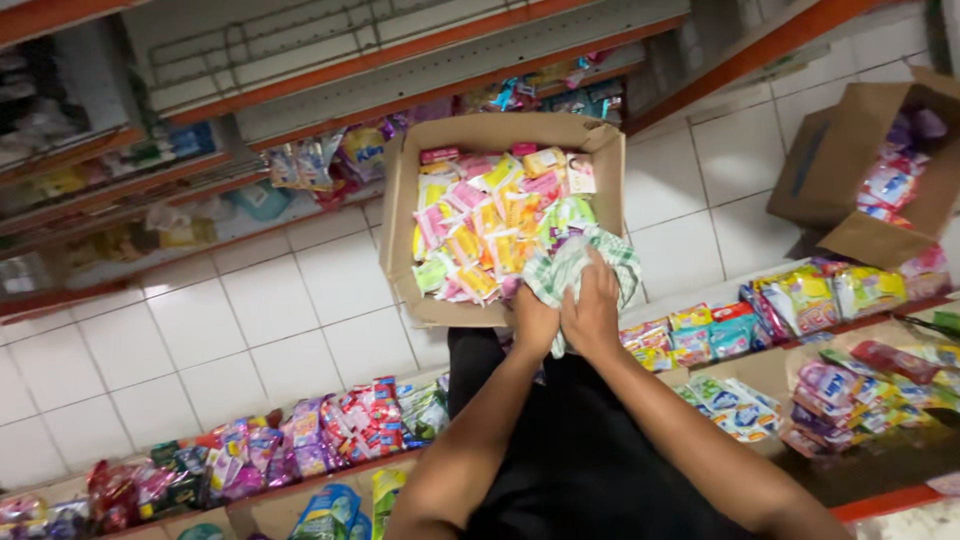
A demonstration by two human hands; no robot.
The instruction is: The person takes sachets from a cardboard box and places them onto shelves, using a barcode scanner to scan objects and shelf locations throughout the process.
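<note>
An open cardboard box (pixel 400 210) stands on the white tiled floor in front of me, filled with several small pink, yellow and green packets (pixel 480 220). A green-and-white checked cloth (pixel 575 260) lies bunched at the box's near right corner. My left hand (pixel 535 322) and my right hand (pixel 592 305) are pressed close together at the box's near edge, and both grip the cloth. The cloth hides the packets under it.
Orange-edged shelves run along the top left with packets on them. Near shelves at the bottom hold colourful packets (pixel 330 430) left and right of me. A second open cardboard box (pixel 850 150) with packets stands at the right.
</note>
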